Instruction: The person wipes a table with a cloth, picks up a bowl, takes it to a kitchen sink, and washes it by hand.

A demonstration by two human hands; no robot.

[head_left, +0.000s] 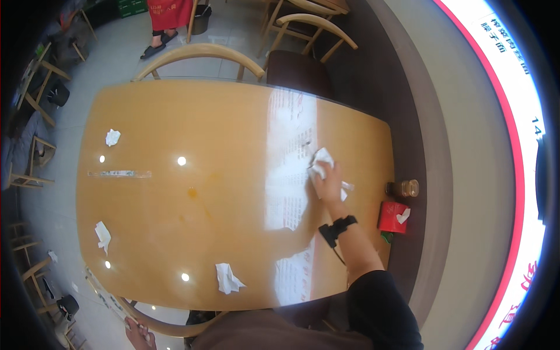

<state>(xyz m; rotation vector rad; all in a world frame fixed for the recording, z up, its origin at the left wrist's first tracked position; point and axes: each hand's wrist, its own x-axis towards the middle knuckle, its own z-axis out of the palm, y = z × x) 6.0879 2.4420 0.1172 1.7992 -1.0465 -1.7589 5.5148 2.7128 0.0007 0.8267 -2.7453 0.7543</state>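
Observation:
My right hand (330, 185) presses a crumpled white tissue (322, 157) onto the right part of the wooden table (233, 128), its fingers closed over it. A small pale strip (348, 186) sticks out beside that hand. At the lower left, beyond the table's near edge, my left hand (140, 334) is closed on a long, narrow printed chopstick wrapper (102, 291). Crumpled tissues lie at the far left (112, 137), near left (102, 236) and near edge (229, 279). Another flat chopstick wrapper (119, 174) and an orange-brown spill (192, 192) are on the tabletop.
A red tissue box (394, 217) and a glass jar (410, 188) stand at the right edge by the wall ledge. Wooden chairs (198, 53) are at the far side, another (169, 328) nearby. A person in a red apron (169, 14) stands beyond. Bright light reflects off the table.

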